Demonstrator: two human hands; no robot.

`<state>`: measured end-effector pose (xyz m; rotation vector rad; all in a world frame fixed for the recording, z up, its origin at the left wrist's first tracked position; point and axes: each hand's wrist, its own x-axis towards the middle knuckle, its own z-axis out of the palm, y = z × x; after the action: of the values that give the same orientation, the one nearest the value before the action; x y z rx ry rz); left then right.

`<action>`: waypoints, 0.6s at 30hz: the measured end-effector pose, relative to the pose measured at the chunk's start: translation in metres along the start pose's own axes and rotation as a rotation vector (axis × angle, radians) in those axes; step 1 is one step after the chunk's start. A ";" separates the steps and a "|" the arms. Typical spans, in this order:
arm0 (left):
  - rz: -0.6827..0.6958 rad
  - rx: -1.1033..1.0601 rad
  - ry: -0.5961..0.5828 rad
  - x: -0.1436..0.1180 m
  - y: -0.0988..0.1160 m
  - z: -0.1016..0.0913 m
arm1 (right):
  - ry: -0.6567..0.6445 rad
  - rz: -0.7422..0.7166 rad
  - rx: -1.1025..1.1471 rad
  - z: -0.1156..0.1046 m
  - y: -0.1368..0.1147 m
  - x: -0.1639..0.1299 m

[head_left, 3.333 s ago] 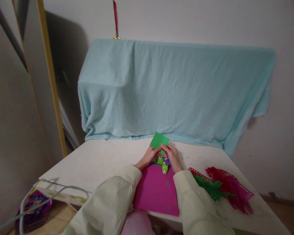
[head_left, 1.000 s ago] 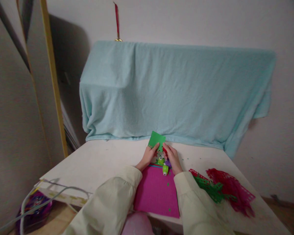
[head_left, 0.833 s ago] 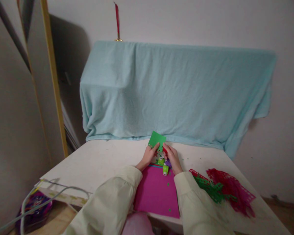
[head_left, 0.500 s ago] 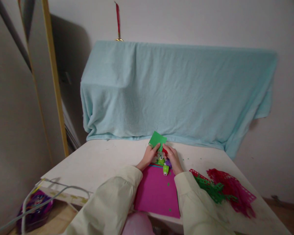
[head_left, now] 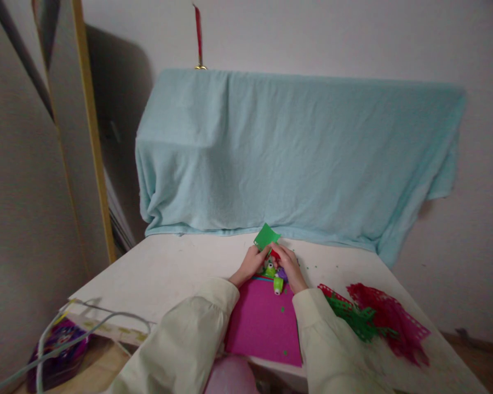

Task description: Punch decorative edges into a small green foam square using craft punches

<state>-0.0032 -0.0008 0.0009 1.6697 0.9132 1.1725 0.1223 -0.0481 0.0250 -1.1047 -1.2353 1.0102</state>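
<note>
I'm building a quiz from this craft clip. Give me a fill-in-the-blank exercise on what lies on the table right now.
1. The left hand holds a small piece of ____ paper.
2. Under the person's wrists lies a flat ____ sheet.
3. The punched red and green scraps lie to the ____ of that sheet.
4. The bulk at the back of the white table is draped in a light ____ cloth.

Missing words: green; pink; right; blue

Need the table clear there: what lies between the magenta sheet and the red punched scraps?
Head view: the right sleeve crosses that stretch, and green punched scraps lie against the red punched scraps, right of the magenta sheet.
</note>
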 end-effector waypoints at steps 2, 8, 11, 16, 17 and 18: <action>0.004 0.013 0.006 0.000 -0.001 0.000 | -0.005 -0.001 0.004 0.000 0.001 0.000; 0.016 0.034 -0.003 0.000 0.003 0.000 | -0.016 0.019 0.021 -0.001 0.001 0.000; 0.011 0.044 -0.006 -0.001 0.003 -0.001 | -0.022 0.017 0.018 -0.001 0.002 0.001; -0.040 0.044 -0.033 -0.002 0.003 -0.001 | -0.020 0.032 0.021 -0.001 0.004 0.002; -0.046 0.045 -0.032 -0.002 0.003 -0.001 | -0.019 0.033 0.021 -0.001 0.005 0.002; -0.048 0.047 -0.030 -0.002 0.004 -0.001 | -0.019 0.033 0.021 -0.002 0.005 0.002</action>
<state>-0.0049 -0.0039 0.0039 1.6890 0.9634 1.0986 0.1240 -0.0458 0.0207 -1.1047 -1.2224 1.0587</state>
